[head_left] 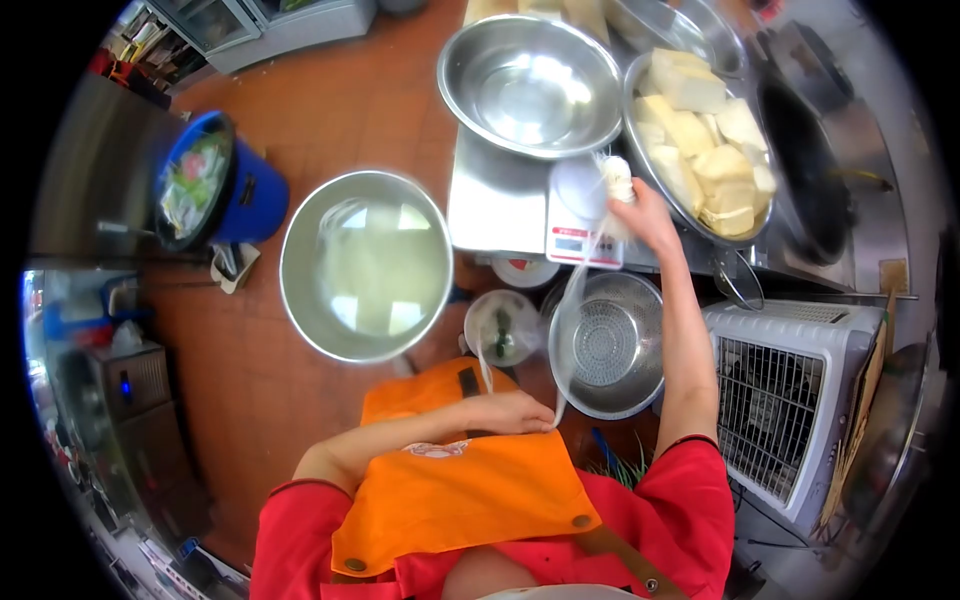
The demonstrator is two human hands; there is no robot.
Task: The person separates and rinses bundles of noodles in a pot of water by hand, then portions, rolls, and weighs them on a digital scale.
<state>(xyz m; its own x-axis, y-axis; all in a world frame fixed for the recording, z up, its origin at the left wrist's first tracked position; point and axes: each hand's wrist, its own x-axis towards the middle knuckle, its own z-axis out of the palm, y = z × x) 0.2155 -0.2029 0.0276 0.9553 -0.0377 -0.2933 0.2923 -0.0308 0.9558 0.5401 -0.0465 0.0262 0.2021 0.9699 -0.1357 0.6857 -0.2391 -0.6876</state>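
My right hand (648,215) is closed around a bundle of white twine (619,182), above the front edge of the metal table next to a small white kitchen scale (570,242). From the bundle a loose, whitish strand (568,330) hangs down in a curve towards my body. At the front of my orange apron (480,480), my left hand (510,412) has its fingers closed on the lower end of that strand. Another white end (483,365) sticks up beside the left hand. What lies under the left fingers is hidden.
A large metal pot of cloudy liquid (350,345) stands left of me. Below the table are a metal colander (640,390) and a small bucket (500,335). On top sit a steel bowl (475,90) and a basin of pale yellow blocks (720,165). A grille-fronted appliance (770,400) stands right.
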